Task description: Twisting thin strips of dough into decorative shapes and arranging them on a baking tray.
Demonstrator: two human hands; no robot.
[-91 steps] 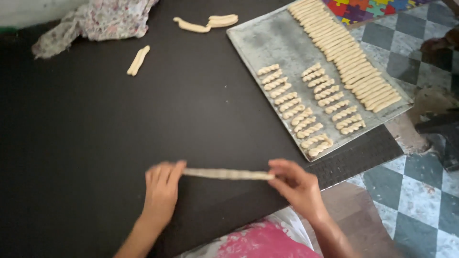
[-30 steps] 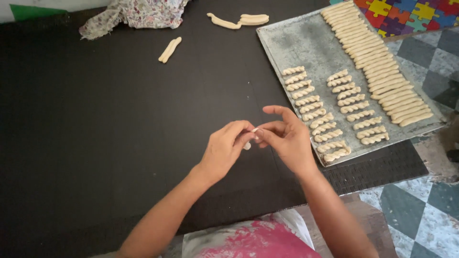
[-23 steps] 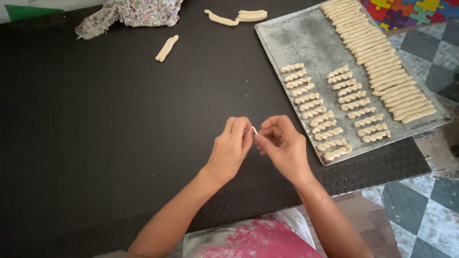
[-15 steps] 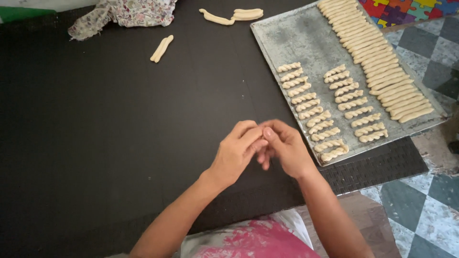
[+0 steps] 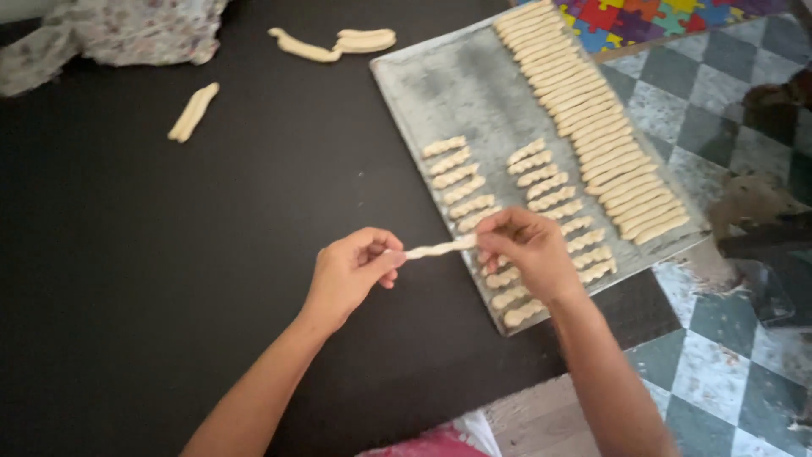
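A short twisted dough stick (image 5: 440,248) is stretched between my two hands just above the black table (image 5: 169,254). My left hand (image 5: 351,269) pinches its left end with thumb and fingertips. Its right end is held by my right hand (image 5: 526,248), which hovers over the near left corner of the grey baking tray (image 5: 474,93). On the tray lie two columns of short twisted dough pieces (image 5: 461,182) and a long row of straight dough sticks (image 5: 584,118) along its right side.
Loose dough pieces lie on the table at the back: one strip (image 5: 194,111) to the left, two longer ones (image 5: 334,42) near the tray's far corner. A patterned cloth (image 5: 118,30) sits at the back left. A checkered floor (image 5: 719,144) and puzzle mat (image 5: 643,13) lie to the right.
The long dough rope was folded and twisted between my hands. From being pressed together, the hands have now drawn apart, showing a short twisted stick, and moved right toward the tray.
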